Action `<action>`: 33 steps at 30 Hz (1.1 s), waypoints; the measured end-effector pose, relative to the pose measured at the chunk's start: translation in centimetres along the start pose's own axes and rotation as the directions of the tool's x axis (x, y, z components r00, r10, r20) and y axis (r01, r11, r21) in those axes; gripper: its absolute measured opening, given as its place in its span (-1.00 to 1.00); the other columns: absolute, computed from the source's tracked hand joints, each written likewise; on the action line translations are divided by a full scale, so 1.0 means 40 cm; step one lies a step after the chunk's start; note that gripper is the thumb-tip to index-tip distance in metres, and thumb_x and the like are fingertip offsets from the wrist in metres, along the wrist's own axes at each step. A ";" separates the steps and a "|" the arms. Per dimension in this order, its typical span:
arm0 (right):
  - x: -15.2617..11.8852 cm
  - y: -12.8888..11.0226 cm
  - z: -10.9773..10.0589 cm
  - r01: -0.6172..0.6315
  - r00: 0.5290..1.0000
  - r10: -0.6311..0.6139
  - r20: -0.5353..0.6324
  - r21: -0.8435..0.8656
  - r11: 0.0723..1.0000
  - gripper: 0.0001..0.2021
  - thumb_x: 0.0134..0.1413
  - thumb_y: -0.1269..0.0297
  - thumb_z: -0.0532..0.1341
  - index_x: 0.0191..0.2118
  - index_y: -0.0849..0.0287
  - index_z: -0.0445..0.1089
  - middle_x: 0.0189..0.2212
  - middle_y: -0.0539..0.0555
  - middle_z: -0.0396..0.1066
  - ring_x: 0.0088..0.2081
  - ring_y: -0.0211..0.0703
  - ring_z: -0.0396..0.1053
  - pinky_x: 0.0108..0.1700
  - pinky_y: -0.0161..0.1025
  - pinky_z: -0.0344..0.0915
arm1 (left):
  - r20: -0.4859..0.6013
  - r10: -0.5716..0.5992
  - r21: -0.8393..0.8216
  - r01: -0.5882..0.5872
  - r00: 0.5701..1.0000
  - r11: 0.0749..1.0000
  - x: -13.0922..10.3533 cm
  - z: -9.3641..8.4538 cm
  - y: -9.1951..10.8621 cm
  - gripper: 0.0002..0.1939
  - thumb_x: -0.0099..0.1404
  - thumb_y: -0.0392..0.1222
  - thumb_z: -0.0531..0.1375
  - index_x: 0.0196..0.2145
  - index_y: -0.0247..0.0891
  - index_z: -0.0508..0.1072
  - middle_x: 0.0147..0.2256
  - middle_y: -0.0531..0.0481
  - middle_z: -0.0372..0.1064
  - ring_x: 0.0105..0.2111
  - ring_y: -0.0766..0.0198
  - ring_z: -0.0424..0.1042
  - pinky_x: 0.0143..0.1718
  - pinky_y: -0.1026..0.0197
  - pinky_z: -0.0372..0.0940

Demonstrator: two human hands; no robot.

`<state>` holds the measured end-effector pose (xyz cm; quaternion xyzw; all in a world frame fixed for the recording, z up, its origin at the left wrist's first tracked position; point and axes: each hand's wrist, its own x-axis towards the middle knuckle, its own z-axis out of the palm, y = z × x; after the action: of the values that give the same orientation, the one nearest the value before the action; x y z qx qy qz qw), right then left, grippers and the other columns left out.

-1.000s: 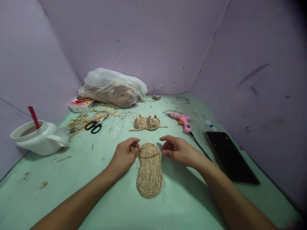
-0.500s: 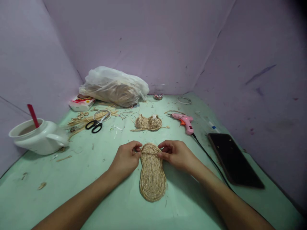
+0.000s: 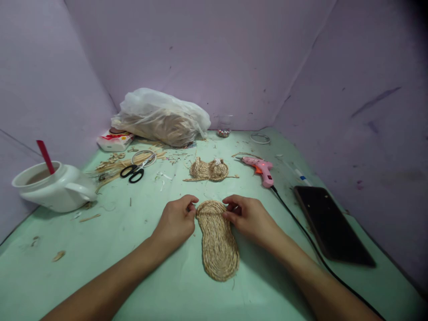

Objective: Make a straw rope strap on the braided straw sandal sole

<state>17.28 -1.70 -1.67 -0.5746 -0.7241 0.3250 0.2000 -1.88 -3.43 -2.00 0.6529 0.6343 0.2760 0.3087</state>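
Right grip [image 3: 249, 216]: digits apart, thumb at far-end edge of tan, sole-shaped coiled-cord piece [image 3: 219, 245]. Left grip [image 3: 177, 218]: also parted, just beside opposite edge. Piece flat on green counter [image 3: 160, 285], 7 o'clock from right grip; long axis 11:30–5:30, right looks nearer

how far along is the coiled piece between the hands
The coiled piece looks fully shaped, its rows packed close. In hand: the left hand and right hand are at its far end, where a strand crosses. Possibly left: the smaller piece lies separate, strand ends sticking out.
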 end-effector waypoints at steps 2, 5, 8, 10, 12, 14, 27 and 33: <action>0.003 0.005 0.005 -0.024 1.000 0.025 -0.009 0.055 0.998 -0.74 -0.08 0.33 0.19 -0.20 0.22 0.43 -0.43 0.09 0.47 -0.41 -0.16 0.38 -0.35 -0.27 0.24 | 0.006 -0.001 -0.017 0.001 1.000 1.000 0.000 0.000 0.001 -0.75 0.13 -0.29 0.04 -0.24 -0.30 0.42 -0.46 -0.02 0.41 -0.48 0.27 0.37 -0.42 0.25 0.22; 0.008 0.011 0.012 -0.055 0.998 0.056 0.001 0.132 0.990 -0.76 -0.11 0.35 0.20 -0.23 0.23 0.43 -0.48 0.07 0.45 -0.44 -0.19 0.37 -0.38 -0.29 0.24 | 0.016 -0.003 -0.024 0.004 1.000 1.000 0.000 -0.001 0.004 -0.76 0.13 -0.28 0.05 -0.25 -0.31 0.42 -0.49 0.01 0.39 -0.53 0.30 0.34 -0.46 0.26 0.20; 0.011 0.015 0.017 -0.073 0.997 0.072 0.014 0.165 0.984 -0.79 -0.12 0.36 0.21 -0.27 0.24 0.43 -0.52 0.05 0.44 -0.47 -0.20 0.37 -0.40 -0.30 0.24 | 0.023 -0.007 -0.020 0.008 1.000 1.000 -0.002 -0.002 0.005 -0.77 0.12 -0.29 0.06 -0.26 -0.30 0.43 -0.49 0.02 0.39 -0.53 0.31 0.34 -0.46 0.28 0.20; 0.011 0.016 0.017 -0.074 0.997 0.073 0.016 0.162 0.984 -0.82 -0.12 0.37 0.20 -0.30 0.24 0.43 -0.53 0.06 0.44 -0.47 -0.20 0.37 -0.41 -0.31 0.24 | 0.020 -0.008 -0.009 0.008 1.000 1.000 -0.003 -0.001 0.004 -0.77 0.12 -0.30 0.06 -0.26 -0.29 0.43 -0.48 0.02 0.40 -0.52 0.31 0.34 -0.45 0.28 0.20; 0.010 0.013 0.015 -0.067 0.998 0.065 0.016 0.149 0.987 -0.83 -0.11 0.37 0.20 -0.31 0.24 0.43 -0.51 0.07 0.45 -0.46 -0.20 0.37 -0.41 -0.31 0.24 | 0.018 -0.003 0.004 0.003 1.000 1.000 -0.004 0.000 0.003 -0.77 0.13 -0.29 0.05 -0.25 -0.28 0.42 -0.48 0.03 0.40 -0.52 0.31 0.35 -0.45 0.28 0.20; 0.008 0.010 0.012 -0.056 0.998 0.054 0.014 0.130 0.990 -0.83 -0.11 0.37 0.20 -0.32 0.24 0.44 -0.50 0.07 0.45 -0.45 -0.20 0.37 -0.40 -0.31 0.24 | 0.020 0.007 0.017 -0.007 1.000 1.000 -0.004 0.001 0.001 -0.77 0.14 -0.29 0.04 -0.27 -0.27 0.42 -0.48 0.03 0.40 -0.50 0.30 0.35 -0.44 0.28 0.19; 0.015 0.025 -0.004 -0.046 0.985 0.002 0.171 0.250 0.967 -0.69 -0.22 0.46 0.25 -0.22 0.25 0.39 -0.48 0.01 0.39 -0.46 -0.25 0.33 -0.40 -0.31 0.26 | 0.030 0.057 0.076 -0.059 0.998 0.995 -0.005 0.002 -0.004 -0.78 0.16 -0.31 0.01 -0.30 -0.24 0.43 -0.43 0.01 0.42 -0.42 0.27 0.34 -0.36 0.24 0.18; 0.019 0.027 0.010 -0.102 0.988 0.053 0.142 0.359 0.928 -0.71 -0.24 0.48 0.25 -0.25 0.27 0.38 -0.48 0.00 0.36 -0.46 -0.28 0.31 -0.39 -0.31 0.26 | 0.003 0.026 0.047 -0.026 1.000 0.999 -0.007 0.002 -0.007 -0.77 0.18 -0.26 0.02 -0.26 -0.26 0.43 -0.42 -0.01 0.42 -0.43 0.26 0.34 -0.36 0.22 0.20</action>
<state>17.58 -0.92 -2.77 -0.5332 -0.6392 0.4983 0.2427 -2.03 -3.69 -2.25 0.6686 0.6317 0.2639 0.2903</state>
